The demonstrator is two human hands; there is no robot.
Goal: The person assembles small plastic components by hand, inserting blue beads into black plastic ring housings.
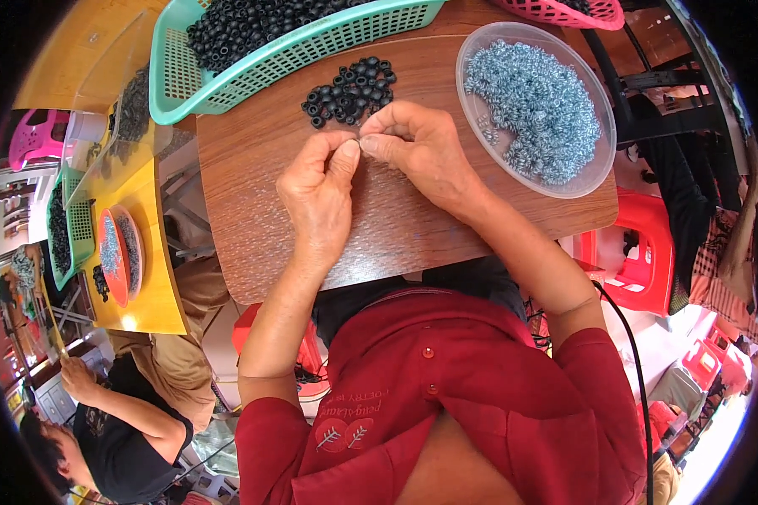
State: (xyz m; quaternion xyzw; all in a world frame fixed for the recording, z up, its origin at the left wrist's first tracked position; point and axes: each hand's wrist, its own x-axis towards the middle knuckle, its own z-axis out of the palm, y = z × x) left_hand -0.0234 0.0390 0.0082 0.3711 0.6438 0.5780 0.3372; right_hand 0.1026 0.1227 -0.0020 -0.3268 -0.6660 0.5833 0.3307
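My left hand and my right hand meet above the wooden table, thumbs and forefingers pinched together tip to tip. Whatever sits between the fingertips is too small and too covered to name. Just beyond them lies a loose pile of small black ring-like parts. To the right of my right hand stands a round clear plastic tub holding a heap of small pale blue-grey, coil-like pieces.
A green plastic basket full of black parts stands at the far left. Behind the tub is a pink basket. Red stools stand at right. On the left, a co-worker sits by a yellow table with similar containers.
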